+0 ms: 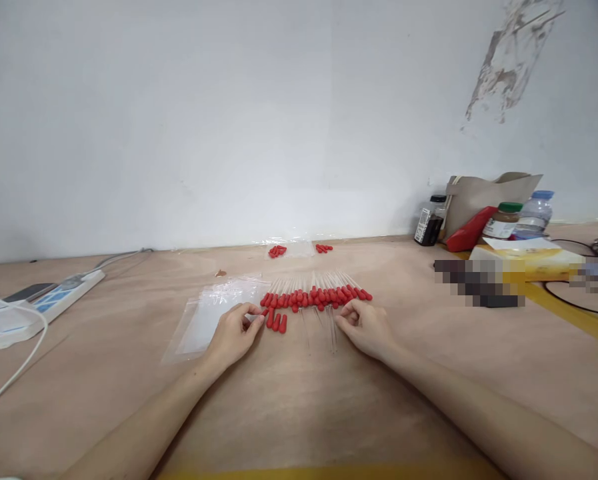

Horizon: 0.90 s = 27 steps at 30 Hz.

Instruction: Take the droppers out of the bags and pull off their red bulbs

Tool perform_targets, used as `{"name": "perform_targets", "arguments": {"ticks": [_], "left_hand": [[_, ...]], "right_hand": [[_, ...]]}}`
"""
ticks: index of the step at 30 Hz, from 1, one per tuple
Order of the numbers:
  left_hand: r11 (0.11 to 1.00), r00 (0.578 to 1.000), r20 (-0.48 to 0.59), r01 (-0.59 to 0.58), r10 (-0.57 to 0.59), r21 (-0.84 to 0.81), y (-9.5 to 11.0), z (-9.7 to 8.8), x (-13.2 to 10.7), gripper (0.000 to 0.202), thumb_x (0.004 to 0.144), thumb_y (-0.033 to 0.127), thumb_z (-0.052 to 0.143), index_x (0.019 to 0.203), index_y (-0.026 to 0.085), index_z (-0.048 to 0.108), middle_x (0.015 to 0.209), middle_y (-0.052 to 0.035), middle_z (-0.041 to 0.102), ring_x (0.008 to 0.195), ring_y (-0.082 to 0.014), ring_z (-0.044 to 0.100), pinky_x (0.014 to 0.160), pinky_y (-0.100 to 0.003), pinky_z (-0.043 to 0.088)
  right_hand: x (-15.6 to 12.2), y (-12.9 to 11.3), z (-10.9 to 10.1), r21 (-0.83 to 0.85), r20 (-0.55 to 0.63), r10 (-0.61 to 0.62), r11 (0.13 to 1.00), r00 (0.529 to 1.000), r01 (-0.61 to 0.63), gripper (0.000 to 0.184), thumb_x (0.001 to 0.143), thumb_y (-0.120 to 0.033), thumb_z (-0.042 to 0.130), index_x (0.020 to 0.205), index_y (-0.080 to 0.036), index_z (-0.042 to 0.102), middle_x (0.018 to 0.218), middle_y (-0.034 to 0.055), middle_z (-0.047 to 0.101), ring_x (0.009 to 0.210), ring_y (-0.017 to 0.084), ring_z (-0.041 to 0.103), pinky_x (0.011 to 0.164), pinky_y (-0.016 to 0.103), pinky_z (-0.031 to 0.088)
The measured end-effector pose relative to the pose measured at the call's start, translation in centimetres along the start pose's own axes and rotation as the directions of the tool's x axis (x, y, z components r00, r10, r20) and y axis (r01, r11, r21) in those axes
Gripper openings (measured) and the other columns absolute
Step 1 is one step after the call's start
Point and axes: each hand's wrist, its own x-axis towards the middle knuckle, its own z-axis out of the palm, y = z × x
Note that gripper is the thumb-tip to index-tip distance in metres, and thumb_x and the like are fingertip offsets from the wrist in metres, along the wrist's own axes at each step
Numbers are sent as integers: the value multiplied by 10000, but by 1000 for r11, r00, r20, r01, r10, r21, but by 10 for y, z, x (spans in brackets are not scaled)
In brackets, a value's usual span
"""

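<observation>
My left hand (236,331) is closed, thumb and forefinger pinching a red rubber bulb (265,312) at the left end of the row. Beside those fingertips lie a few loose red bulbs (277,323). My right hand (366,325) is closed too, its fingertips at a thin glass dropper tube (333,337); the grip is partly hidden. Between the hands, droppers with red bulbs (329,295) lie side by side, their clear stems pointing to the wall. Several bare glass tubes (306,333) lie on the near side of the row.
Clear plastic bags (213,317) lie left of the row. Small bags of red bulbs (277,251) rest near the wall. A power strip (53,310) with a white cable is at far left. Bottles (536,213), a dark bottle (429,223) and a tissue pack (533,260) stand right.
</observation>
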Motion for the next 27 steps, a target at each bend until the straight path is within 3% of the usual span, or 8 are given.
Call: {"name": "perform_targets", "arguments": {"ticks": [4,11,16,20,23,27], "left_hand": [[992,992,-84,-81,90,100,10,-4,6,171,776,338,470,753,201,570,814,-13,574,712,-154,523,657,-276,415],[933,959,59,-283,276,222,41,15,34,201,755,393,526,745,193,543,799,-31,533,814,-195,488,722,-309,387],[902,961,54,-272,270,335,51,35,56,323,780,487,474,691,181,528,773,-50,535,838,-221,487,761,-357,360],[886,953,58,-297,296,357,53,42,63,287,800,422,471,666,175,529,760,-52,541,831,-220,493,762,-358,355],[895,961,2,-258,276,363,55,41,64,250,822,355,447,672,169,520,764,-56,541,813,-215,493,748,-352,359],[928,960,-103,-218,259,301,51,25,53,246,846,335,407,693,165,497,758,-54,527,771,-194,482,713,-322,371]], "right_hand": [[-3,0,2,13,13,-10,1000,1000,10,121,716,-282,495,649,-206,560,562,-39,593,543,111,517,598,248,300],[-5,4,0,-94,-41,-101,991,994,97,192,743,-318,489,610,-205,569,552,-40,586,559,112,503,665,283,257],[-6,6,-2,-95,-60,-173,981,983,167,185,754,-302,490,619,-199,564,559,-36,584,569,114,501,656,281,252],[-7,6,-1,-104,-79,-213,973,974,204,174,756,-291,498,622,-199,560,554,-38,575,561,112,498,656,281,260],[-6,7,-1,-103,-76,-202,976,976,194,167,757,-285,503,624,-203,559,555,-40,569,576,118,505,664,288,275],[-4,9,0,-61,-118,-231,972,966,225,153,773,-286,493,671,-204,571,616,-17,582,631,138,530,702,315,327]]}}
